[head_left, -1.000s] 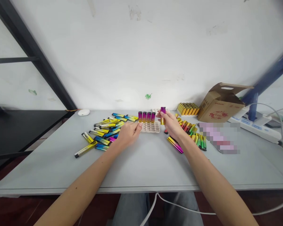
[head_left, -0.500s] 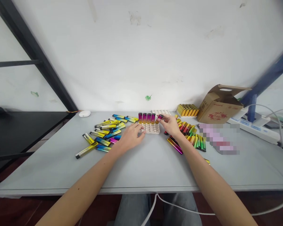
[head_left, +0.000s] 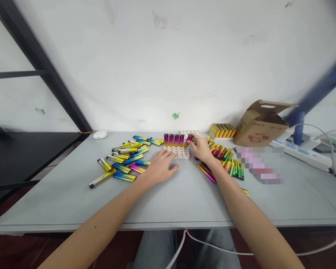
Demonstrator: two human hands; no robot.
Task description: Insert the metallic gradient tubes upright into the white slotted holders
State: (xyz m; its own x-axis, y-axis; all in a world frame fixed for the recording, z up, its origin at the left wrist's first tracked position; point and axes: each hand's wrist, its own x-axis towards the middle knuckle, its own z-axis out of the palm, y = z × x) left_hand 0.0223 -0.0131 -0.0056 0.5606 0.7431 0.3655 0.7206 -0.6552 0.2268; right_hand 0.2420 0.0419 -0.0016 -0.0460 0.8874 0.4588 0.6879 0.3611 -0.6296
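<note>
A white tray with holes (head_left: 180, 153) lies in the middle of the table. Several purple and gold lighters (head_left: 171, 140) stand upright in its back row. My right hand (head_left: 200, 147) pinches another purple and gold lighter (head_left: 188, 140) at the right end of that row; it leans slightly, its lower end at the tray. My left hand (head_left: 161, 166) rests at the tray's front left edge, fingers spread, holding nothing. To its left lie loose yellow and blue lighters (head_left: 121, 168). Red, yellow and green lighters (head_left: 226, 160) are heaped beside my right forearm.
A filled tray of gold lighters (head_left: 223, 131) stands at the back right, beside an open cardboard box (head_left: 260, 127). Behind the working tray is another white tray (head_left: 190, 133). A power strip (head_left: 302, 153) lies far right, a white case (head_left: 100, 135) at the back left.
My left hand has shifted slightly right and toward me, its fingers spreading, uncovering lighters on the left. The lighter in my right hand has become more upright at the row's end.
</note>
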